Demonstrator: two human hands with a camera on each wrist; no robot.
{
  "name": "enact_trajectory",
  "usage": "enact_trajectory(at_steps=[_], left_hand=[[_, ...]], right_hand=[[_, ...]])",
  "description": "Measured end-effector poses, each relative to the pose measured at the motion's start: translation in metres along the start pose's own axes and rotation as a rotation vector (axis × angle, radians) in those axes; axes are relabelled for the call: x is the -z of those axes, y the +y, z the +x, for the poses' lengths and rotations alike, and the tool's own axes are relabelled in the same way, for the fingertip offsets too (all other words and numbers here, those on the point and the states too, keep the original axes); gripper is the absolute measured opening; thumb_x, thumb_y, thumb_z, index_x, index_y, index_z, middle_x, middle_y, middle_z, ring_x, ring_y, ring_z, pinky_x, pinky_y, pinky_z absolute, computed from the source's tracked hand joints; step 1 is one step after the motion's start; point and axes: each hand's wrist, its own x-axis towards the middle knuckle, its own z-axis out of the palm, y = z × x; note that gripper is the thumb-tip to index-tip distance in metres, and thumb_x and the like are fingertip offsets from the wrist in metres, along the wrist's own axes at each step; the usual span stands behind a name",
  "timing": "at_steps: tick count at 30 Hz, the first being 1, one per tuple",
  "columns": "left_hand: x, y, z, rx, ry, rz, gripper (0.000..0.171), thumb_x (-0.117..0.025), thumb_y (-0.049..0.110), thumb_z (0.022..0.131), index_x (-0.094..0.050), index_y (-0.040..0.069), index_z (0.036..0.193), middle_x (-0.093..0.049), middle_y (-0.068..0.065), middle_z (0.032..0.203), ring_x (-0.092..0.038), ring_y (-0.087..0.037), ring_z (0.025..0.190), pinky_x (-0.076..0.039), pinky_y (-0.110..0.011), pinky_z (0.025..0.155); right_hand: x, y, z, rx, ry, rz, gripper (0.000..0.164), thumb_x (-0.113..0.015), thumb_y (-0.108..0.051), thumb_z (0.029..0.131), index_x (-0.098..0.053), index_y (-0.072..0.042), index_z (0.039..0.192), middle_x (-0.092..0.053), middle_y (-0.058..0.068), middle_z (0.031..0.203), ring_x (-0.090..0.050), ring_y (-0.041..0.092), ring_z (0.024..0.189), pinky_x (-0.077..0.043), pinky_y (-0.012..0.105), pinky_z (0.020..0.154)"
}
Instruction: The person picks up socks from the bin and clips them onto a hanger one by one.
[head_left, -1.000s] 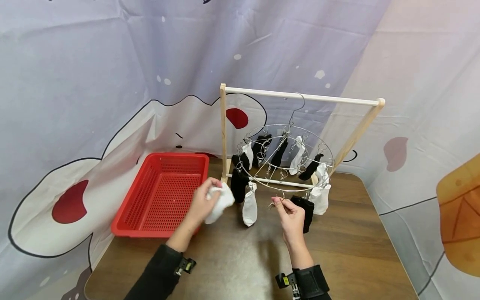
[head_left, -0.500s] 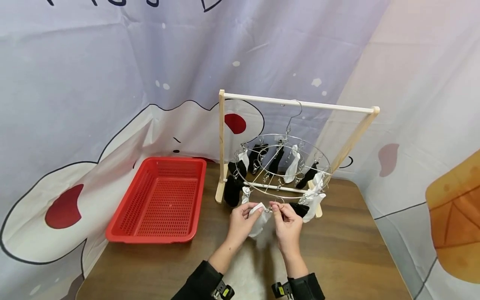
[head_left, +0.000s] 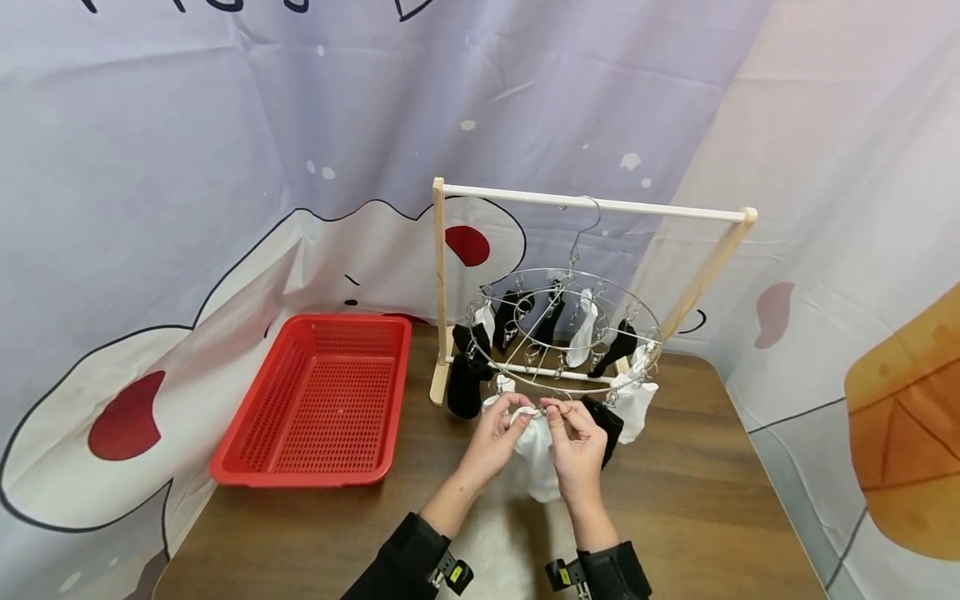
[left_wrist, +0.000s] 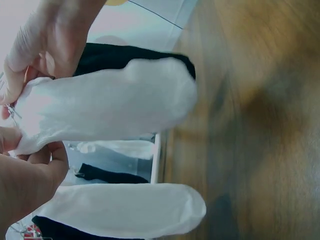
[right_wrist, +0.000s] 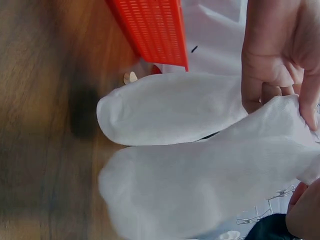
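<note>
A white sock [head_left: 537, 458] hangs toe down below the front rim of a round wire drying hanger [head_left: 487, 354]. My left hand [head_left: 491, 446] pinches the sock's cuff between thumb and fingers; in the left wrist view the cuff bunches at the fingertips. My right hand [head_left: 577, 450] pinches a small metal clip at the same cuff, its fingertips close beside those of the left hand. The clip is mostly hidden behind the fingers. Another white sock [right_wrist: 170, 107] hangs just to the left, and a black sock [head_left: 606, 425] hangs behind the right hand.
Several black and white socks, such as a black one [head_left: 467, 387] at left, hang around the hanger. It hooks onto the white bar [head_left: 637, 206] of a wooden stand. A red plastic basket [head_left: 300, 481] stands left on the wooden table [head_left: 697, 475].
My left hand has carried the white sock rightward from beside the basket to the clip in my right hand. The sock now hangs between both hands. The view has tilted slightly.
</note>
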Motion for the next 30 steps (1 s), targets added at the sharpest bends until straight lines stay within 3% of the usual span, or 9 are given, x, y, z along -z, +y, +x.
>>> enact_trajectory(at_steps=[6, 10, 14, 17, 22, 27, 30], left_hand=[[0.004, 0.003, 0.005, -0.025, 0.012, 0.080, 0.015, -0.059, 0.004, 0.103, -0.060, -0.001, 0.117, -0.057, -0.009, 0.078, -0.037, -0.001, 0.049, -0.030, -0.017, 0.044], [0.007, 0.003, 0.008, -0.047, 0.062, 0.117, 0.017, -0.061, 0.006, 0.102, -0.061, -0.001, 0.118, -0.059, -0.021, 0.068, -0.040, -0.004, 0.050, -0.031, -0.017, 0.046], [0.011, 0.005, 0.013, -0.069, 0.136, 0.159, 0.019, -0.063, 0.005, 0.101, -0.063, -0.003, 0.118, -0.067, -0.028, 0.078, -0.055, -0.019, 0.061, -0.040, -0.018, 0.053], [0.020, 0.007, 0.018, -0.074, 0.169, 0.176, 0.021, -0.063, 0.005, 0.101, -0.064, -0.004, 0.119, -0.072, -0.026, 0.089, -0.061, -0.024, 0.071, -0.046, -0.020, 0.060], [0.047, 0.011, 0.028, -0.073, 0.252, 0.164, 0.024, -0.064, 0.005, 0.100, -0.063, -0.005, 0.122, -0.074, -0.025, 0.105, -0.065, -0.012, 0.075, -0.052, -0.021, 0.064], [0.076, 0.011, 0.038, -0.080, 0.337, 0.134, 0.026, -0.063, 0.003, 0.100, -0.060, -0.007, 0.124, -0.071, -0.028, 0.116, -0.067, -0.015, 0.086, -0.053, -0.020, 0.071], [0.090, 0.009, 0.042, -0.099, 0.381, 0.182, 0.025, -0.062, 0.003, 0.101, -0.060, -0.008, 0.124, -0.071, -0.027, 0.118, -0.068, -0.020, 0.094, -0.052, -0.018, 0.077]], right_hand=[[-0.001, -0.001, 0.004, -0.169, -0.029, 0.034, 0.016, -0.062, 0.005, 0.099, -0.069, 0.016, 0.107, -0.075, 0.005, 0.107, -0.070, 0.014, 0.105, -0.053, 0.020, 0.093], [-0.003, -0.002, 0.007, -0.261, -0.053, 0.027, 0.022, -0.062, 0.005, 0.099, -0.065, 0.017, 0.117, -0.072, 0.018, 0.121, -0.069, 0.012, 0.110, -0.051, 0.021, 0.097], [-0.007, 0.000, 0.010, -0.266, -0.087, -0.011, 0.028, -0.062, 0.005, 0.098, -0.063, 0.016, 0.124, -0.064, 0.033, 0.127, -0.068, 0.006, 0.103, -0.052, 0.018, 0.092], [-0.008, 0.002, 0.011, -0.264, -0.111, -0.036, 0.030, -0.063, 0.003, 0.099, -0.063, 0.014, 0.127, -0.066, 0.033, 0.124, -0.067, 0.005, 0.101, -0.052, 0.017, 0.089], [-0.002, 0.003, 0.004, -0.280, -0.162, -0.055, 0.032, -0.061, -0.002, 0.102, -0.061, 0.012, 0.131, -0.067, 0.033, 0.116, -0.069, 0.008, 0.100, -0.052, 0.018, 0.092], [0.015, 0.008, -0.007, -0.302, -0.150, -0.073, 0.029, -0.060, -0.002, 0.102, -0.062, 0.012, 0.128, -0.067, 0.034, 0.107, -0.071, 0.014, 0.088, -0.057, 0.023, 0.085], [0.027, 0.013, -0.014, -0.313, -0.130, -0.108, 0.026, -0.060, -0.001, 0.102, -0.065, 0.013, 0.123, -0.067, 0.035, 0.101, -0.071, 0.015, 0.082, -0.058, 0.024, 0.078]])
